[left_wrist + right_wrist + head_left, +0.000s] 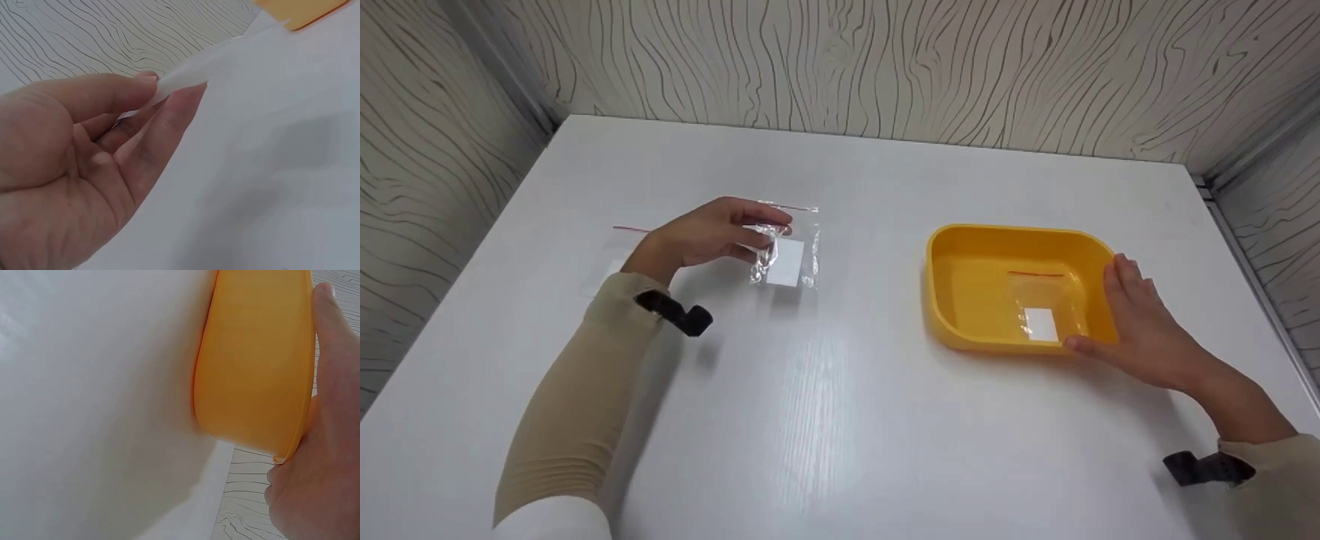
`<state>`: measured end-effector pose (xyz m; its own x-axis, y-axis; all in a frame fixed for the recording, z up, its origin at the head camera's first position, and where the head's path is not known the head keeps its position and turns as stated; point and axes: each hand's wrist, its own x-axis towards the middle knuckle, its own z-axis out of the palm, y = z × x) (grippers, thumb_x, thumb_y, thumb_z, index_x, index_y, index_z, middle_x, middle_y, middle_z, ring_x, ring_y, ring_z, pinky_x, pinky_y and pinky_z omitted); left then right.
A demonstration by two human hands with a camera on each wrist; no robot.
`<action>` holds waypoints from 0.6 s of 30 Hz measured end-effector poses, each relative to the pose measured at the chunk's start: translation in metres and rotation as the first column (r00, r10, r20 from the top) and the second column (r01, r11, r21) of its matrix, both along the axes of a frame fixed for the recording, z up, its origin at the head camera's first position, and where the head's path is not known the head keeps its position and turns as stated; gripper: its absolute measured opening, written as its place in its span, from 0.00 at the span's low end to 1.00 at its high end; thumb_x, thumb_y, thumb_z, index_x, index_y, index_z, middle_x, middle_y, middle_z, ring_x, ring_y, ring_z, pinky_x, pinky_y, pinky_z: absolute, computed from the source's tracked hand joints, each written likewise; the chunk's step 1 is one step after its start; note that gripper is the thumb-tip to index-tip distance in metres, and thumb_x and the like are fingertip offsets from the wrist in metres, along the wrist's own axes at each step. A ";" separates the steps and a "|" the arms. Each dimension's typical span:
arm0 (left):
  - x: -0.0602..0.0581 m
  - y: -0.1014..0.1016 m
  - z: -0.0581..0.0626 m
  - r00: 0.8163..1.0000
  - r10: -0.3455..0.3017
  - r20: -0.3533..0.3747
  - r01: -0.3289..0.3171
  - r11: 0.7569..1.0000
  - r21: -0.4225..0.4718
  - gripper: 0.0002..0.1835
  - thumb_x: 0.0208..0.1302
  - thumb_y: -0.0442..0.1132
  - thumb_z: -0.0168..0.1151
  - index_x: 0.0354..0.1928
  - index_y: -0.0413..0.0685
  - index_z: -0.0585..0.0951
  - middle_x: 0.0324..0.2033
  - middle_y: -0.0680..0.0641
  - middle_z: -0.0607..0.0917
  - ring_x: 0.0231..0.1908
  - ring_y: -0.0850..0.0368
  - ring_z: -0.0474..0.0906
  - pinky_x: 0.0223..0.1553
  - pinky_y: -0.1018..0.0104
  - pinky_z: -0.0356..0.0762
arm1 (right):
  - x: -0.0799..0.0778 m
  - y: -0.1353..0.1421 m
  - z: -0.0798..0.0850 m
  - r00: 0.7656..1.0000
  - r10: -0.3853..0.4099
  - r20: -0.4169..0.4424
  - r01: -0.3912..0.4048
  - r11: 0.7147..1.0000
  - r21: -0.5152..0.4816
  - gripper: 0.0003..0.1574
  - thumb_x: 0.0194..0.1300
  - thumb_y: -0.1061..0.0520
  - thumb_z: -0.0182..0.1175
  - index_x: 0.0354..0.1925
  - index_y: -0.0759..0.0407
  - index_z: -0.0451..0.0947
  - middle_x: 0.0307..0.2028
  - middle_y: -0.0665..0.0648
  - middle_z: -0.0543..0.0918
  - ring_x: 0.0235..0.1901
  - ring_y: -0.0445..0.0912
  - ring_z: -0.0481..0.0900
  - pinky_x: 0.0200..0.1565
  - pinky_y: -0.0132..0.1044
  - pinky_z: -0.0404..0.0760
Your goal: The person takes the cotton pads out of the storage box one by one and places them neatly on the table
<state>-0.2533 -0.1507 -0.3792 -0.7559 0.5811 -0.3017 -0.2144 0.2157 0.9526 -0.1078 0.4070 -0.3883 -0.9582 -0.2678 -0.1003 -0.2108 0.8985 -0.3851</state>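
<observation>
My left hand (720, 232) is above the left half of the table and pinches a clear zip bag (786, 262) by its left side. A white rectangle shows in that bag, and a red line runs along its top. In the left wrist view, thumb and fingers meet on the bag's edge (185, 79). On the far right my right hand (1151, 330) rests against the near right corner of a yellow plastic bin (971, 300), thumb on the near rim, fingers extended along the right side. Inside the bin lies another clear zip bag (1039, 296) with a white rectangle.
Partly hidden by the left wrist, a further clear bag (619, 255) with a red line lies on the white table (847, 420). Panels (847, 67) with a wood-grain pattern stand behind the table and at both sides.
</observation>
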 end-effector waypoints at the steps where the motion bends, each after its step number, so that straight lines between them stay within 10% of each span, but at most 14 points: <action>1: 0.000 -0.002 0.000 1.000 0.003 0.000 -0.003 1.000 -0.002 0.26 0.67 0.26 0.64 0.67 0.38 0.76 0.63 0.39 0.78 0.45 0.56 0.79 0.47 0.64 0.84 | 0.000 0.000 0.000 1.000 -0.003 0.001 0.003 1.000 0.000 0.76 0.65 0.36 0.66 0.76 0.76 0.26 0.76 0.77 0.27 0.76 0.69 0.25 0.75 0.53 0.23; 18: 0.003 -0.021 -0.001 1.000 0.023 0.014 -0.022 0.999 -0.038 0.27 0.69 0.27 0.62 0.69 0.36 0.72 0.63 0.42 0.78 0.48 0.55 0.79 0.50 0.63 0.83 | 0.000 0.000 0.001 1.000 0.005 0.015 -0.005 1.000 -0.003 0.75 0.66 0.38 0.66 0.75 0.77 0.24 0.76 0.75 0.25 0.76 0.67 0.22 0.75 0.52 0.20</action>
<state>-0.2504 -0.1722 -0.3807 -0.7642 0.5518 -0.3340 -0.2331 0.2466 0.9407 -0.1083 0.4068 -0.3874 -0.9554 -0.2725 -0.1139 -0.2091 0.8964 -0.3909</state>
